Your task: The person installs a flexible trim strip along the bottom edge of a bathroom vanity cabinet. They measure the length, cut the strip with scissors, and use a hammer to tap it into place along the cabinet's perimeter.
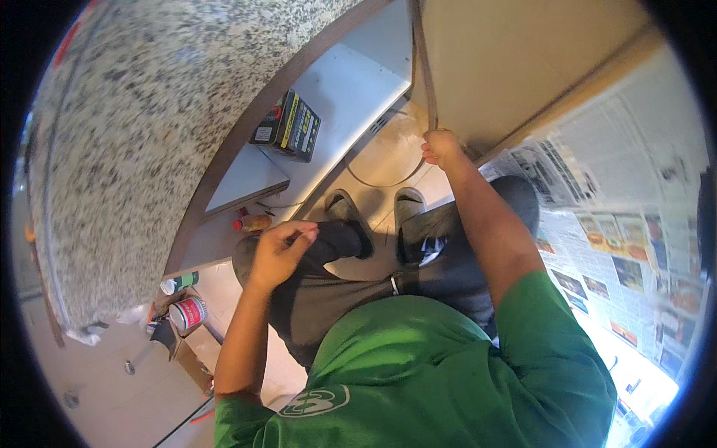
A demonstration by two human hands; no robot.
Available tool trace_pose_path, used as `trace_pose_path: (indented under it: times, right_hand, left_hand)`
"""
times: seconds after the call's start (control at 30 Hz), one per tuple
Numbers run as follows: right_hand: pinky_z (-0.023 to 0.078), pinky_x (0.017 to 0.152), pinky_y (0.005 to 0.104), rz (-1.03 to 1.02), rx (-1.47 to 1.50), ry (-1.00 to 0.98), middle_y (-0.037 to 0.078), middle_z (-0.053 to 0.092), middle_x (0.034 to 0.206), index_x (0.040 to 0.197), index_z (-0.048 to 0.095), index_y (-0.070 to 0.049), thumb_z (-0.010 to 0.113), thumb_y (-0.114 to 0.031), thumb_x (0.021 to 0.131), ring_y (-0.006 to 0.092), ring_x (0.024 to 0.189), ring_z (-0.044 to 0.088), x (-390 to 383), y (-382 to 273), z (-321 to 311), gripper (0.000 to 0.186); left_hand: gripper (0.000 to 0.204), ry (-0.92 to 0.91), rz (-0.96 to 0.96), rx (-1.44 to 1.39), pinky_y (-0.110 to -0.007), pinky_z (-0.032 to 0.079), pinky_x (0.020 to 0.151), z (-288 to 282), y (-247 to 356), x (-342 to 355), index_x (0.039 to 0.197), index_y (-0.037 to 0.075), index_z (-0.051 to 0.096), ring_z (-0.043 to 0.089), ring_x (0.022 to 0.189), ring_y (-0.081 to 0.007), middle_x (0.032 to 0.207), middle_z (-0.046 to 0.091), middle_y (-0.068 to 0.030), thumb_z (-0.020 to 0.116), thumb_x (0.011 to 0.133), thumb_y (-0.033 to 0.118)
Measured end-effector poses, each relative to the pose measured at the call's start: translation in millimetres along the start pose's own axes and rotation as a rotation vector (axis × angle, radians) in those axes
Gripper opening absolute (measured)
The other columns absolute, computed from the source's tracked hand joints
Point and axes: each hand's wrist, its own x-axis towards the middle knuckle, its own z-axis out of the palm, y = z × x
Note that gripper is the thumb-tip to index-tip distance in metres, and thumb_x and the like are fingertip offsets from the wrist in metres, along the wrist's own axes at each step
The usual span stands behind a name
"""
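Currently, right hand on brown strip, left hand near thigh.

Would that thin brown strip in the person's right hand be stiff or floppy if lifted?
The strip is probably bendy rather than stiff, since it seems to curve into a loop below the right hand. It is likely light for its length, looking so narrow and thin.
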Motion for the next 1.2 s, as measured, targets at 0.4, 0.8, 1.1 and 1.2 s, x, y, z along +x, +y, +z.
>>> trace_pose_path:
  times: [0.4,0.8,1.1,1.2]
  right_hand:
    - [0.050,0.096,0.0442,-0.119,-0.691,-0.069,0.025,0.067,0.118,0.112,0.068,0.000,0.058,-0.021,0.082,0.0391,0.111,0.064,58,103,72,0.038]
    - [0.052,0.096,0.0463,-0.103,-1.070,-0.238,0.018,0.070,0.105,0.113,0.069,-0.007,0.058,-0.017,0.087,0.0331,0.110,0.065,59,124,74,0.030]
    - [0.050,0.091,0.0492,-0.883,-1.240,-0.203,0.015,0.066,0.113,0.114,0.062,-0.007,0.063,-0.017,0.083,0.0346,0.119,0.056,-20,100,102,0.033]
    - [0.051,0.086,0.0456,-0.581,-1.321,-0.525,0.015,0.066,0.114,0.113,0.063,-0.012,0.062,-0.016,0.083,0.0319,0.116,0.058,-67,38,80,0.030]
  left_hand:
    - [0.041,-0.316,-0.181,0.642,-0.039,0.054,0.088,156,-305,216,0.126,0.012,0.061,0.069,0.099,-0.0313,0.107,0.071,-0.0138,0.065,0.092,0.034]
    - [0.043,-0.537,0.233,1.305,-0.051,0.033,0.110,189,-303,274,0.129,0.014,0.062,0.033,0.143,-0.0331,0.145,0.047,-0.0150,0.061,0.087,0.022]
    - [0.025,-0.430,0.652,0.787,-0.042,0.053,0.081,170,-196,212,0.106,0.004,0.062,0.065,0.091,-0.0320,0.097,0.066,-0.0158,0.062,0.083,0.015]
    - [0.022,-0.443,0.690,0.775,-0.041,0.054,0.074,144,-150,180,0.104,0.004,0.061,0.066,0.085,-0.0328,0.092,0.065,-0.0160,0.062,0.086,0.017]
